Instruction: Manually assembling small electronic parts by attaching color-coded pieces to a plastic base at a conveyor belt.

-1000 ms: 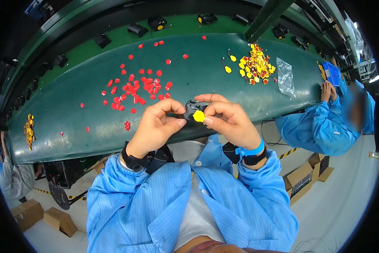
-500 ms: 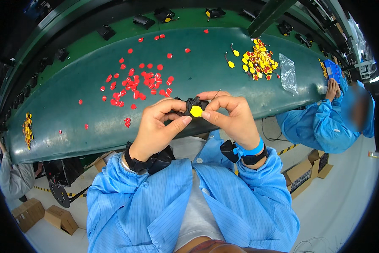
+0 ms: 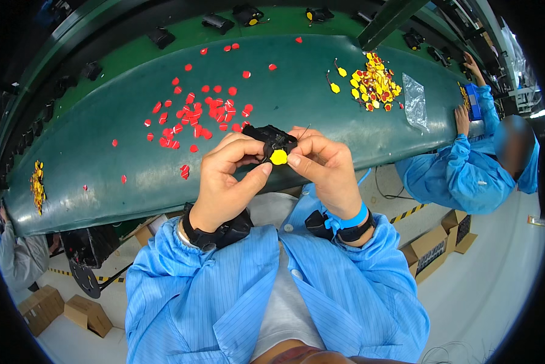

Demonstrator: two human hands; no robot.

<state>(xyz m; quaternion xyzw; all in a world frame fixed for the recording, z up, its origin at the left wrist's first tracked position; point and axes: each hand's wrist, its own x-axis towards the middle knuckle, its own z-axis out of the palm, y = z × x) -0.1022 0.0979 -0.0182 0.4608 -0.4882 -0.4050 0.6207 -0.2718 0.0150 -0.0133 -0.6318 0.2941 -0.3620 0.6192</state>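
Head view: a black part (image 3: 271, 134) is up in front of the chest, over the near edge of the green worktop (image 3: 272, 97), with a yellow piece (image 3: 278, 157) on its 6 o'clock side. The left hand (image 3: 228, 182) grips the black part from 9 o'clock, apparently as the steadying side; the right hand (image 3: 328, 170) pinches the yellow piece at its 3 o'clock edge, probably to control how it sits (whether it is stuck down, the fingers make hard to tell). Holding both close likely keeps the yellow face in sight.

From there, red pieces (image 3: 196, 115) lie scattered toward 10 o'clock and a yellow pile (image 3: 375, 85) toward 2, perhaps kept apart so each is easy to reach. Past the pile lies a clear bag (image 3: 414, 103); near 3 o'clock, a co-worker's hand (image 3: 461, 120) rests by a blue bin (image 3: 472, 102).
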